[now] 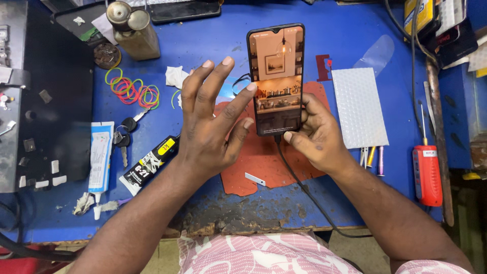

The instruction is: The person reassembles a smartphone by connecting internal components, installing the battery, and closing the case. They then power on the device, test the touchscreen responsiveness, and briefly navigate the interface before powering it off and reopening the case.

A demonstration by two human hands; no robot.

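A phone (276, 78) was held up over the blue desk (324, 45), near its middle. Its screen was lit, and a picture of a room was shown on it. The phone was gripped low down by the right hand (317, 134), with the fingers closed around its bottom end. A black cable (304, 190) was plugged into the bottom of the phone and was led off the front edge of the desk.

The left hand (210, 119) was spread wide, and nothing was held in it. One fingertip was set against the left edge of the phone.

An orange mat (258, 162) was laid under both hands. Coloured rubber bands (133, 91) were heaped to the left. A black glue tube (149, 165) and a white tube (100, 157) were laid near keys (123, 137). A brass can (133, 30) was stood at the back; what was inside it could not be seen. A white bubble sheet (360, 106) and a red screwdriver (426, 172) were placed on the right.
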